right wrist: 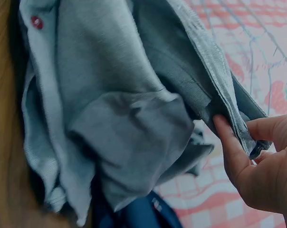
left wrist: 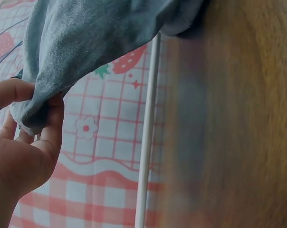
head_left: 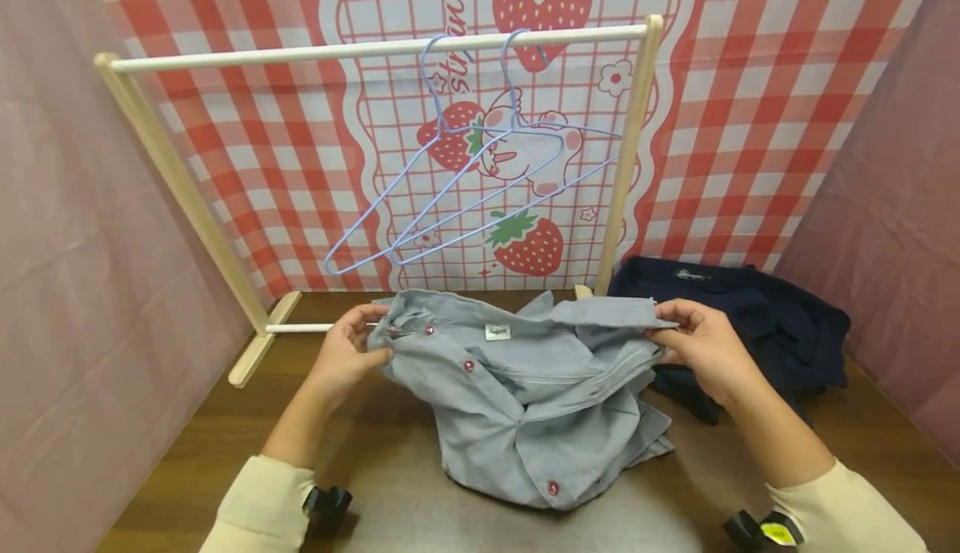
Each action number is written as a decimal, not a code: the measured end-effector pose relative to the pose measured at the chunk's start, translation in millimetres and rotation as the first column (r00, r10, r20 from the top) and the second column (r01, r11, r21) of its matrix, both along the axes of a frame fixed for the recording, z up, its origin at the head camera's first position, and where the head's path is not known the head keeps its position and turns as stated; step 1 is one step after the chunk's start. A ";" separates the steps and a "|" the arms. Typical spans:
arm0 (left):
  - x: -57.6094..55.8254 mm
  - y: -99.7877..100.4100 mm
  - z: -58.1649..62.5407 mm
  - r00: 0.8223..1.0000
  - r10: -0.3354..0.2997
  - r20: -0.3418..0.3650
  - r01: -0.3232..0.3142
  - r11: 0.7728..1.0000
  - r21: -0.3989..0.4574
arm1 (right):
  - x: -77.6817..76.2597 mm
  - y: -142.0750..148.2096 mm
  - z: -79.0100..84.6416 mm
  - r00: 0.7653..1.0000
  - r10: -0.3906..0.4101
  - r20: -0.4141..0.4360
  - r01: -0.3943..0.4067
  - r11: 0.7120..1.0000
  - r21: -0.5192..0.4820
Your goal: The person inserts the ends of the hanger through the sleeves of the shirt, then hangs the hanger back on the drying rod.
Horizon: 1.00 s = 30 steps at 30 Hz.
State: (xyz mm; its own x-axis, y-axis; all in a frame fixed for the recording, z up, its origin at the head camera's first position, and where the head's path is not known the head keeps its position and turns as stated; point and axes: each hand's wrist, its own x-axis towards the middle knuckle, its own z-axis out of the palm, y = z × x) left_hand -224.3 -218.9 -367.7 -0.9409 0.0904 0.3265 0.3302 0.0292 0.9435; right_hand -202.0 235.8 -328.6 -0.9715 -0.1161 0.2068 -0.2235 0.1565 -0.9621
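Observation:
A grey-blue shirt (head_left: 480,403) with red buttons and a small white neck label hangs between my two hands, its lower part bunched low over the table. My left hand (head_left: 348,353) pinches one upper corner, and the left wrist view shows thumb and fingers on either side of the cloth (left wrist: 86,42). At the opposite upper corner, by the collar, my right hand (head_left: 701,344) pinches the edge. Seen from the right wrist, the fabric (right wrist: 129,137) drapes in loose folds away from that hand (right wrist: 262,166).
Behind the shirt stands a wooden rack with a white top rail (head_left: 300,54). Two lilac wire hangers (head_left: 442,186) hang on it, right of centre. A dark navy garment (head_left: 795,311) lies crumpled on the brown table (head_left: 405,486) at the right. A strawberry-print cloth covers the back.

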 end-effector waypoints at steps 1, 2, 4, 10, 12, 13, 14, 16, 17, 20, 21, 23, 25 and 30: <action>-0.6 2.2 -1.2 1.000 0.000 -0.002 0.000 1.000 -0.023 | -1.9 2.8 -2.4 1.000 -0.004 0.013 0.004 1.000 -0.001; -1.1 4.1 -2.8 1.000 0.000 -0.006 0.000 0.999 -0.049 | -3.7 5.5 -5.0 1.000 -0.008 0.024 0.008 1.000 0.002; -3.0 7.6 -7.0 1.000 -0.003 -0.008 0.002 0.996 -0.089 | -7.3 10.2 -11.2 0.999 -0.016 0.045 0.015 1.000 0.023; -9.3 15.2 -23.2 1.000 -0.006 -0.030 0.000 0.980 -0.201 | -15.4 17.9 -32.1 0.993 -0.040 0.109 0.031 0.996 0.085; -11.2 17.1 -28.4 1.000 -0.008 -0.029 0.002 0.975 -0.224 | -16.5 18.6 -37.6 0.991 -0.036 0.127 0.024 0.995 0.098; -12.0 17.8 -30.9 1.000 -0.012 -0.020 0.007 0.973 -0.230 | -16.6 18.7 -39.9 0.991 -0.036 0.129 0.021 0.994 0.110; -12.4 18.3 -32.8 1.000 -0.021 -0.013 0.017 0.972 -0.235 | -16.7 18.5 -41.7 0.991 -0.035 0.129 0.019 0.992 0.123; -13.1 19.0 -36.0 0.999 -0.030 0.013 0.032 0.970 -0.240 | -16.1 17.9 -43.7 0.993 -0.032 0.117 0.014 0.988 0.154; -13.2 19.2 -36.9 0.999 -0.034 0.025 0.039 0.969 -0.245 | -15.7 17.4 -44.1 0.994 -0.034 0.104 0.015 0.984 0.176; -12.9 17.6 -37.5 0.997 -0.063 0.051 0.075 0.961 -0.268 | -13.0 15.9 -41.8 0.997 -0.066 0.048 0.050 0.961 0.271; -12.8 16.8 -37.1 0.995 -0.069 0.065 0.085 0.958 -0.275 | -11.7 15.7 -40.2 0.997 -0.078 0.025 0.067 0.948 0.312; -12.7 15.0 -35.7 0.992 -0.092 0.082 0.112 0.951 -0.289 | -8.5 15.6 -36.0 0.995 -0.099 -0.026 0.101 0.914 0.392; -13.3 13.1 -33.6 0.990 -0.106 0.091 0.129 0.940 -0.316 | -4.9 16.0 -30.9 0.991 -0.107 -0.082 0.133 0.872 0.471; -17.0 11.9 -23.9 0.999 -0.046 0.026 0.053 0.874 -0.483 | 0.7 16.8 -13.7 0.961 -0.010 -0.278 0.198 0.726 0.658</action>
